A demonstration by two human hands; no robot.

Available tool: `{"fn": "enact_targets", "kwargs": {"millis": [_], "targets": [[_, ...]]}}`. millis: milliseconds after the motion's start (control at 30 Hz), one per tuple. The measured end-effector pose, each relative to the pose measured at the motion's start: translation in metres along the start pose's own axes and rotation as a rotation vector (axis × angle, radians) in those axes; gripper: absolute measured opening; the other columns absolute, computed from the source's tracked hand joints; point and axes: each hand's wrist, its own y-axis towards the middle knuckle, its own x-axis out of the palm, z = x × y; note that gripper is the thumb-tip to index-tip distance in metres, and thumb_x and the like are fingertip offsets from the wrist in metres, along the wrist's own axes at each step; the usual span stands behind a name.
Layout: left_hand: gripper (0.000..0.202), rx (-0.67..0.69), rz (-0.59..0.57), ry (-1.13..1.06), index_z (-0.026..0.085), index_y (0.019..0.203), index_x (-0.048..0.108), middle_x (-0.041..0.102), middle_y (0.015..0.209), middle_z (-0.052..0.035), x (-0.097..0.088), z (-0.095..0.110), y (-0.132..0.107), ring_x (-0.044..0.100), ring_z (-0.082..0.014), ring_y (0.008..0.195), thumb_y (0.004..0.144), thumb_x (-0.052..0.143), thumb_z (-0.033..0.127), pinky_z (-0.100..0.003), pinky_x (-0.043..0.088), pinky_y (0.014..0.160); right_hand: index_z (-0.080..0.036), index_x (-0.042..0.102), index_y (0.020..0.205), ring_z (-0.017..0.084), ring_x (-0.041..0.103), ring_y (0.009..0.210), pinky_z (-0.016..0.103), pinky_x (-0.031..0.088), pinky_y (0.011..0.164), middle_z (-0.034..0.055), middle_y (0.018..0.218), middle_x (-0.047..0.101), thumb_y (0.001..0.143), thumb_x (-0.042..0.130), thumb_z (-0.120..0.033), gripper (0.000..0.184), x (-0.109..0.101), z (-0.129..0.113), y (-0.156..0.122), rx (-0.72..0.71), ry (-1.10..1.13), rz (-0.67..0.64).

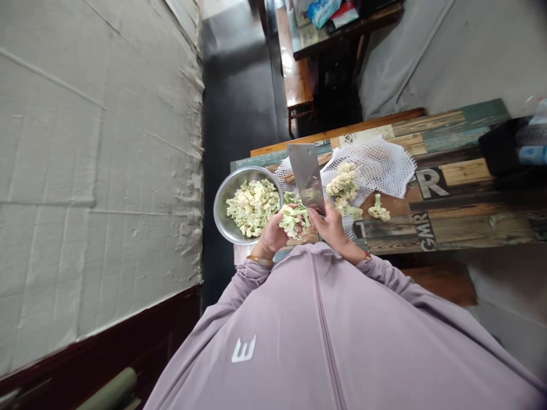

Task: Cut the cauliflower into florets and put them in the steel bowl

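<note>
My left hand [272, 234] is closed around a piece of cauliflower [294, 220], its pale green stems facing up. In my right hand [334, 229] is a cleaver [306, 173], its broad blade pointing away from me and its lower end close to the held cauliflower. Left of my hands stands a steel bowl [221, 217] heaped with cut florets [253, 207]. Beyond my right hand, larger cauliflower chunks [343, 183] lie partly on a white mesh net [387, 165]. A single floret [378, 209] rests to their right.
The patchwork wooden table [470, 196] stretches to the right, with a dark bag [502, 149] and a bottle [532, 154] at its far end. A wall [141, 142] rises on the left. Ahead are a wooden bench [297, 80] and another table [311, 42].
</note>
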Motion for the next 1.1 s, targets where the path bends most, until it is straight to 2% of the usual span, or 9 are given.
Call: {"fn": "enact_targets", "kwargs": {"millis": [133, 300, 400, 467, 567, 667, 833, 933, 1100], "targets": [[0.061, 0.057, -0.013, -0.001, 0.019, 0.128, 0.058, 0.069, 0.094, -0.0076, -0.005, 0.001, -0.01, 0.064, -0.0181, 0.069, 0.073, 0.071, 0.043, -0.031, 0.051, 0.064, -0.022, 0.059, 0.097, 0.023, 0.07, 0.077, 0.037, 0.057, 0.076, 0.0046, 0.08, 0.072, 0.085, 0.064, -0.052, 0.033, 0.015, -0.008, 0.008, -0.039, -0.027, -0.006], [0.071, 0.121, 0.036, 0.039, 0.023, 0.137, 0.051, 0.07, 0.112, -0.008, -0.011, 0.008, -0.029, 0.068, -0.02, 0.081, 0.069, 0.072, 0.028, -0.032, 0.054, 0.071, -0.02, 0.06, 0.104, 0.023, 0.069, 0.079, 0.037, 0.056, 0.079, 0.0062, 0.086, 0.073, 0.076, 0.073, -0.049, 0.043, 0.036, -0.019, 0.008, 0.016, -0.03, -0.118], [0.075, 0.124, 0.022, 0.029, 0.027, 0.142, 0.048, 0.069, 0.119, -0.0076, -0.018, 0.012, -0.039, 0.069, -0.0208, 0.087, 0.07, 0.069, 0.022, -0.033, 0.054, 0.075, -0.019, 0.06, 0.101, 0.023, 0.069, 0.081, 0.037, 0.056, 0.079, 0.0067, 0.088, 0.073, 0.075, 0.073, -0.044, 0.038, 0.047, -0.024, 0.009, 0.052, 0.026, -0.14], [0.076, 0.12, 0.012, 0.023, 0.028, 0.144, 0.046, 0.069, 0.117, -0.0076, -0.025, 0.013, -0.044, 0.069, -0.0211, 0.088, 0.071, 0.068, 0.023, -0.032, 0.054, 0.074, -0.02, 0.059, 0.095, 0.021, 0.068, 0.076, 0.035, 0.057, 0.073, 0.0048, 0.083, 0.072, 0.074, 0.073, -0.04, 0.032, 0.056, -0.027, 0.011, 0.107, 0.077, -0.12], [0.077, 0.129, 0.008, -0.018, 0.026, 0.146, 0.046, 0.07, 0.107, -0.0076, -0.039, 0.015, -0.049, 0.069, -0.0209, 0.085, 0.072, 0.069, 0.026, -0.03, 0.054, 0.07, -0.022, 0.055, 0.089, 0.016, 0.061, 0.057, 0.028, 0.051, 0.052, -0.0014, 0.067, 0.065, 0.073, 0.073, -0.038, 0.03, 0.068, -0.029, 0.016, 0.248, 0.199, -0.08], [0.067, 0.156, 0.01, -0.103, 0.021, 0.135, 0.055, 0.07, 0.102, -0.0081, -0.057, 0.018, -0.053, 0.069, -0.0216, 0.087, 0.071, 0.072, 0.028, -0.032, 0.055, 0.072, -0.022, 0.051, 0.091, 0.013, 0.057, 0.05, 0.024, 0.044, 0.041, -0.0044, 0.067, 0.061, 0.072, 0.074, -0.038, 0.033, 0.078, -0.031, 0.021, 0.319, 0.307, -0.04], [0.033, 0.162, 0.123, -0.273, 0.016, 0.096, 0.064, 0.071, 0.096, -0.0105, -0.09, 0.024, -0.057, 0.07, -0.0265, 0.091, 0.074, 0.071, 0.04, -0.039, 0.059, 0.075, -0.022, 0.05, 0.091, 0.011, 0.058, 0.053, 0.021, 0.043, 0.04, -0.003, 0.076, 0.062, 0.071, 0.075, -0.038, 0.036, 0.092, -0.036, 0.027, 0.307, 0.314, -0.033], [0.036, 0.124, 0.185, -0.346, 0.016, 0.097, 0.062, 0.072, 0.094, -0.0121, -0.105, 0.028, -0.056, 0.071, -0.027, 0.089, 0.08, 0.065, 0.047, -0.038, 0.06, 0.07, -0.022, 0.05, 0.092, 0.012, 0.059, 0.054, 0.022, 0.044, 0.04, -0.0025, 0.076, 0.062, 0.071, 0.076, -0.04, 0.037, 0.102, -0.038, 0.027, 0.295, 0.284, -0.023], [0.032, 0.106, 0.148, -0.372, 0.015, 0.106, 0.062, 0.072, 0.096, -0.0122, -0.121, 0.035, -0.055, 0.071, -0.0261, 0.092, 0.084, 0.063, 0.038, -0.037, 0.06, 0.074, -0.023, 0.049, 0.094, 0.011, 0.058, 0.053, 0.022, 0.043, 0.04, -0.0028, 0.079, 0.062, 0.073, 0.074, -0.041, 0.038, 0.12, -0.038, 0.024, 0.305, 0.243, -0.012]]}}
